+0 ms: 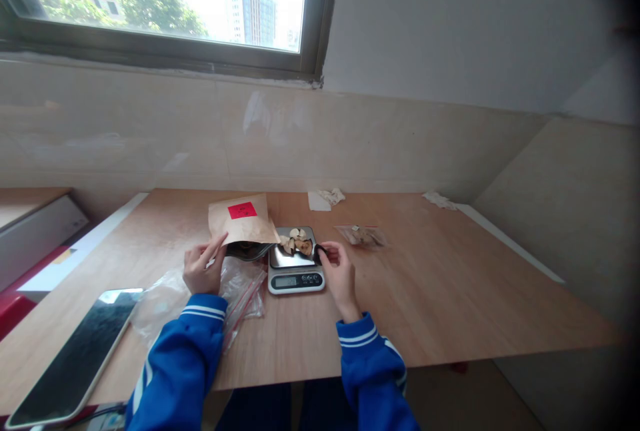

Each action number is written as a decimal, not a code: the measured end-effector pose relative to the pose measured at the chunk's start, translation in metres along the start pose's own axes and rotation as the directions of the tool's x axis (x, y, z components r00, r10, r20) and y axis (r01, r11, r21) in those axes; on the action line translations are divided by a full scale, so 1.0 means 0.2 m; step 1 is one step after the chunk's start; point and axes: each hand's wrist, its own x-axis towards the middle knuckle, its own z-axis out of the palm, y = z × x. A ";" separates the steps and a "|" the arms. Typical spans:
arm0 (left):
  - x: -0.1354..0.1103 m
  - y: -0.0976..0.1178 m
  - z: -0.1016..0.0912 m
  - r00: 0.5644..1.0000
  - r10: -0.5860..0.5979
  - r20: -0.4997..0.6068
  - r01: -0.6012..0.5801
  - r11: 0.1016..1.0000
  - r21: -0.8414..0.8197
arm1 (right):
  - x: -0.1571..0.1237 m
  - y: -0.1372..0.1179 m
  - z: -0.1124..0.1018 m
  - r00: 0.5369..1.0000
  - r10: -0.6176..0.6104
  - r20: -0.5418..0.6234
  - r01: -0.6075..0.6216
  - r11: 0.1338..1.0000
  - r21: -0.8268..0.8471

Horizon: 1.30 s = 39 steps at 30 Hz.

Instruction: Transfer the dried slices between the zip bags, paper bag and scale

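My left hand (204,269) grips the near edge of a brown paper bag (245,225) with a red label (243,211); the bag lies with its mouth toward me, dark inside. Just right of the bag stands a small digital kitchen scale (297,282), its display too faint to read. Several pale and brown dried slices (299,242) rest on the metal plate. At the plate's right edge, my right hand (339,275) pinches a dark dried piece (319,254) between thumb and fingers. Its exact kind I cannot make out.
Clear zip bags (245,287) lie under and beside my left forearm. A phone (75,357) lies at the left. Right of the scale is a small filled plastic bag (363,236). Crumpled tissue (331,197) sits by the wall, more tissue (440,200) farther right.
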 end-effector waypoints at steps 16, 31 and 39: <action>-0.01 -0.03 0.01 1.000 0.022 -0.013 -0.022 1.000 0.008 | -0.08 -0.10 0.25 0.820 -0.374 0.434 0.537 0.765 -0.356; -0.02 -0.04 0.02 0.994 -0.094 0.050 0.095 0.995 -0.012 | -0.06 -0.10 0.09 0.923 -0.288 0.257 0.362 0.875 -0.321; -0.03 -0.14 0.07 0.958 -0.160 0.237 0.183 0.980 -0.077 | -0.03 0.00 -0.02 0.959 -0.227 0.168 0.273 0.894 -0.354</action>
